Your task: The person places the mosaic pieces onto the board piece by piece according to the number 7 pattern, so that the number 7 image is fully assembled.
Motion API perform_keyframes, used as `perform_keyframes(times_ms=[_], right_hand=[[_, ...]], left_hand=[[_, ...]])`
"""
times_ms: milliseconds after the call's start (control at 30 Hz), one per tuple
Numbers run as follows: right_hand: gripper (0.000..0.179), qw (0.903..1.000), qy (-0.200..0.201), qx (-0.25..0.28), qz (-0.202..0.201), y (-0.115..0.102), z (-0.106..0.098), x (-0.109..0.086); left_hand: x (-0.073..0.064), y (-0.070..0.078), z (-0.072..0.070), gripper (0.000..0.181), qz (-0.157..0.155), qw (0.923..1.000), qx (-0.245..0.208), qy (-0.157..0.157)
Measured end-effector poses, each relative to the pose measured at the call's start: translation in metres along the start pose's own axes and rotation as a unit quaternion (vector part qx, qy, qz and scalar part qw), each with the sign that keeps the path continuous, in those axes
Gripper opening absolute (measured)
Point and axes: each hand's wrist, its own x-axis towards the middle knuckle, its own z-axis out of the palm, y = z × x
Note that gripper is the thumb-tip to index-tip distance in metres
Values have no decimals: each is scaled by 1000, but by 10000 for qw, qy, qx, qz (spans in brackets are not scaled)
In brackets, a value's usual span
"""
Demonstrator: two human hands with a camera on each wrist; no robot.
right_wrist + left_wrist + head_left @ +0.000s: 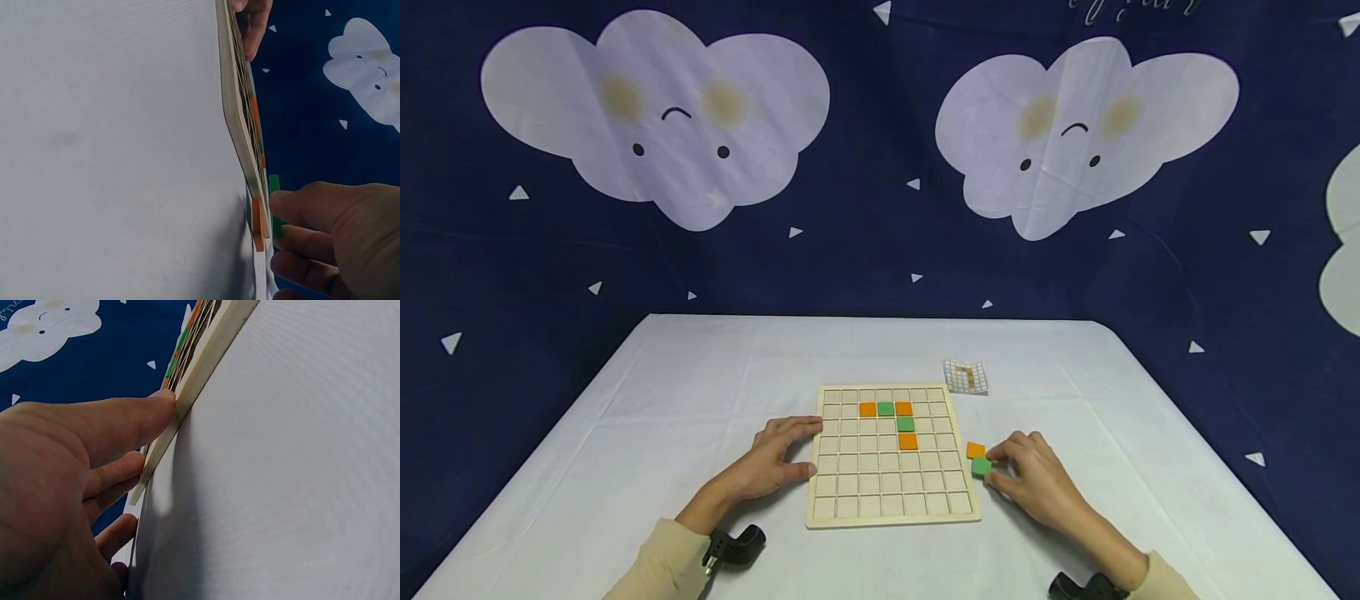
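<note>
A wooden grid board [850, 483] lies on the table with orange and green square tiles set in some cells near its top. My left hand [772, 460] rests at the board's left edge, fingers extended and thumb [140, 422] touching the rim. Beyond the right edge, my right hand [1033, 477] pinches a green tile [981, 467] between thumb and fingers. The right wrist view shows that green tile [275, 215] raised beside the thumb. Just past it, an orange tile [975, 450] lies close to the board's right side.
A small printed card [966, 377] with a coloured grid pattern lies at the board's upper right corner. White cloth [662, 442] covers the table. Behind it hangs a dark blue fabric [880, 250] with clouds and triangles.
</note>
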Motion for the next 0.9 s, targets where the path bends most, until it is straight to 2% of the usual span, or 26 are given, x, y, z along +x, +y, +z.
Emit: perform_keyframes(times_ms=[267,633,900], right_hand=[[20,9999,-35,157,-42,-7,-2,4],[19,9995,3,139,-280,-16,-2,15],[18,9986,-34,309,-435,-24,-1,25]], left_hand=[[0,1,0,58,-16,10000,-15,-11],[1,1,1,58,-32,10000,0,-20],[0,1,0,58,-9,10000,-36,6]])
